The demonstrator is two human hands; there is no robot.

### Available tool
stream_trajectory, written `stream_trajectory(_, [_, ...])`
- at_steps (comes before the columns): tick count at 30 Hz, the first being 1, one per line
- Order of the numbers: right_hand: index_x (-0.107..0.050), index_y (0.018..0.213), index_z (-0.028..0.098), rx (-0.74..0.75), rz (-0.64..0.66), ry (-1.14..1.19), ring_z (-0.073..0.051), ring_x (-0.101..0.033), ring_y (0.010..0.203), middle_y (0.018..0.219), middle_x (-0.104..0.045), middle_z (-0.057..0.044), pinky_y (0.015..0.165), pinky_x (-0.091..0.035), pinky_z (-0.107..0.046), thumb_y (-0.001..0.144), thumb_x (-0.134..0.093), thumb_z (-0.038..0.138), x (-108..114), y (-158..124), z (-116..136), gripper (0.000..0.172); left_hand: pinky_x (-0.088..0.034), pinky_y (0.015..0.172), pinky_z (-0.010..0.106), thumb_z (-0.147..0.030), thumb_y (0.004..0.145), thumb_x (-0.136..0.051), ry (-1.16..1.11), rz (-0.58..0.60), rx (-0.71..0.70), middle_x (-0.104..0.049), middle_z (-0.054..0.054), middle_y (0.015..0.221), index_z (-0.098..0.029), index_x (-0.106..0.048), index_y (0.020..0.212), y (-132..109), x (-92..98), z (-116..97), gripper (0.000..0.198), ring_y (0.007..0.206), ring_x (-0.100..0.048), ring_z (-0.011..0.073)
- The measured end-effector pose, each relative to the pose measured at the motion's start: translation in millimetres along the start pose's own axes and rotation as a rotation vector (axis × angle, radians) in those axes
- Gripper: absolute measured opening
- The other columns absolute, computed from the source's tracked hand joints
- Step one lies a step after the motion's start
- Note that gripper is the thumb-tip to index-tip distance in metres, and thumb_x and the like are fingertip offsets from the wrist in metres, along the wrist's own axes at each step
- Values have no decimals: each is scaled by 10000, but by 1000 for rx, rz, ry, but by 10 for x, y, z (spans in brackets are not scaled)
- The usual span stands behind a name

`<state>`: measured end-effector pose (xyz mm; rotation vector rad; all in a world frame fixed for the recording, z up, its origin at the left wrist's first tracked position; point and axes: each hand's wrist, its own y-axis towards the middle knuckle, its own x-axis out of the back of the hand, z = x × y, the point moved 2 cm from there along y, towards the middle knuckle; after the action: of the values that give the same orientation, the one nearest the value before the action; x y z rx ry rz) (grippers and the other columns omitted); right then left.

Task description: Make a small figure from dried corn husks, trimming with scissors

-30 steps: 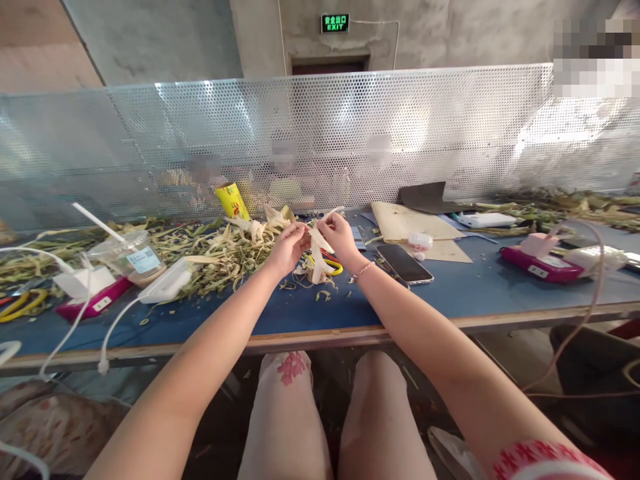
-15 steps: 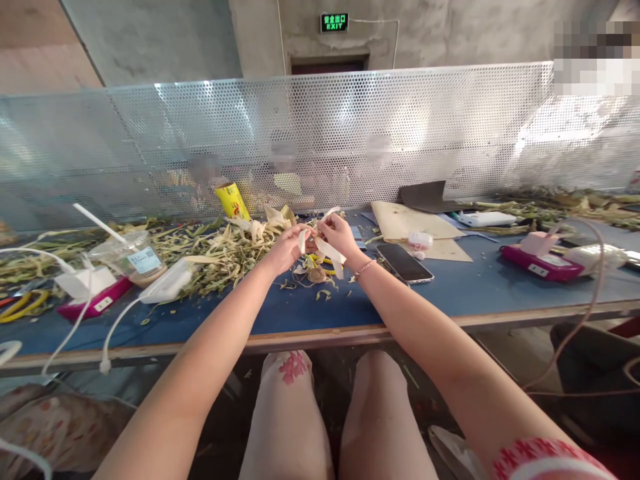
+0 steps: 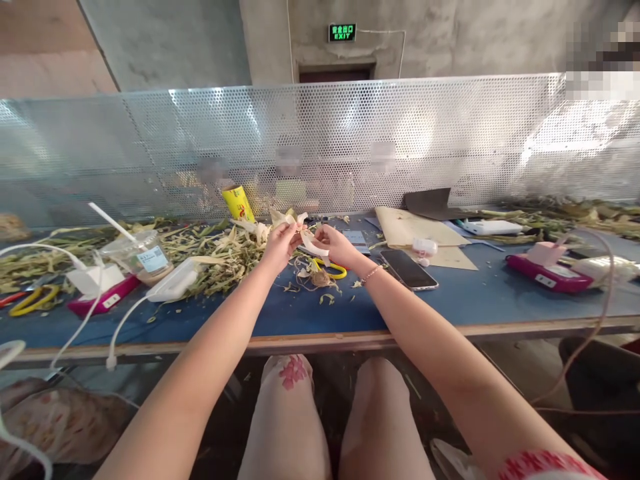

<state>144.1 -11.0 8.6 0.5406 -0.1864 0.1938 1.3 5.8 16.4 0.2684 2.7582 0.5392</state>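
Note:
My left hand [image 3: 281, 246] is closed, its fingertips pinching the end of a pale, ribbon-like dried husk strip [image 3: 313, 247]. Close beside it, my right hand [image 3: 337, 245] has its fingers curled round the same strip, which bends between the two hands. Just beneath them lie yellow-handled scissors [image 3: 334, 271] and a small tangle of brown fibre [image 3: 319, 279], with scraps around. To the left of my left hand spreads a heap of dried green and straw-coloured husks [image 3: 225, 260]. The fingertips partly hide one another.
A phone [image 3: 409, 269] and earphone case [image 3: 425, 248] lie right of my right hand, before sheets of brown paper [image 3: 417, 228]. On the left stand a plastic cup with straw [image 3: 150, 257], a white power bank [image 3: 173, 280] and a magenta socket [image 3: 105, 297]. A perforated metal screen [image 3: 330, 120] closes the back.
The right hand has turned and the strip's loose end, which hung down past it, now lies higher, curved between the hands. The view has shifted slightly.

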Motion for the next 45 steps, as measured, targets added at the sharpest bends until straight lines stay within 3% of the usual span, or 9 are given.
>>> stream_trajectory(8, [-421,758,210,92,-187,21,-66,-442,567,673,-467,55,502,-342,-189,669,-488,178,107,61,8,116,-498,699,280,-358,700,-637,-58,22,66,-680,60,746,-145,-596,714,-3,-4,9,218,705,-646,150])
stream_trajectory(14, [-415,818,224,-136,-66,322,-42,-204,370,572,-435,84,374,-162,-190,701,-440,219,124,10,104,119,-503,703,272,-342,691,-651,-86,56,112,-671,51,736,-130,-603,728,-18,-25,-10,221,695,-654,143])
stream_trajectory(18, [-444,876,224,-161,-53,390,-54,-290,389,572,-462,71,387,-238,-190,703,-440,220,94,-33,145,173,-500,642,258,-337,692,-653,-60,43,124,-661,35,683,-136,-598,730,-20,-28,23,211,629,-639,125])
stream_trajectory(22, [-488,849,212,-71,-42,386,-53,-460,522,807,-571,19,460,-363,-187,682,-481,195,84,-23,106,167,-476,566,221,-327,662,-680,-58,7,120,-660,21,661,-138,-603,719,-9,-18,54,212,566,-615,99])
stream_trajectory(25, [-519,871,214,76,47,296,-95,-561,779,1001,-576,-17,604,-456,-211,650,-542,165,64,-12,75,228,-468,567,216,-291,614,-718,-86,-15,114,-663,14,665,-136,-607,699,-7,-18,47,208,563,-608,93])
stream_trajectory(30, [-574,908,225,274,125,-22,-167,-473,1119,1230,-465,-59,802,-478,-287,663,-562,145,9,-27,54,258,-450,590,207,-232,562,-744,-154,-53,112,-641,-5,607,-143,-610,640,-14,-18,7,179,584,-596,85])
stream_trajectory(35, [-615,944,240,436,135,-262,-196,-435,1169,1265,-439,-76,862,-461,-361,698,-553,116,-13,-28,40,283,-427,569,210,-251,584,-729,-189,-45,101,-629,-1,595,-148,-609,590,-28,-19,-6,159,561,-558,74])
stream_trajectory(39, [-659,848,241,611,102,-479,-211,-460,1091,1201,-457,-74,945,-386,-439,712,-631,210,-20,-36,52,142,-409,542,209,-249,586,-721,-146,11,69,-622,8,572,-140,-585,543,-38,-33,2,179,557,-553,79])
stream_trajectory(45, [-682,852,270,646,35,-724,-225,-408,1062,1185,-390,-74,914,-376,-453,739,-588,167,-31,-86,79,179,-383,502,201,-211,548,-724,-134,38,83,-635,16,584,-129,-587,554,-33,-32,7,160,538,-553,77])
